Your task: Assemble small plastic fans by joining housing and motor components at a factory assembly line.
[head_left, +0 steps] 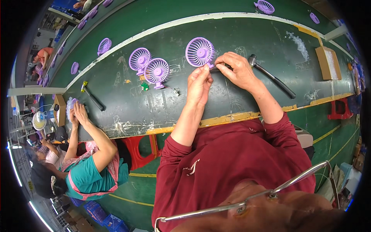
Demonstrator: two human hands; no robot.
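A purple round fan housing (200,53) stands just beyond my hands, its slatted cage facing me. My left hand (199,84) pinches the short stem at its lower edge between thumb and fingers. Close by on the right, my right hand (240,70) has its fingers curled at the stem; a small dark thing shows beneath them, too hidden to name. Two more purple fan housings, a rear one (139,58) and a nearer one (156,71), sit left of my hands, overlapping in view. Thin wires and a small green circuit board (145,86) lie beside them.
A black-handled hammer (275,79) lies right of my hands. At the far right stands an open cardboard box (328,63) near scattered clear bits (298,44). Beyond the white rail (181,24) are more purple fans. A co-worker (92,170) sits at left, near another hammer (92,96).
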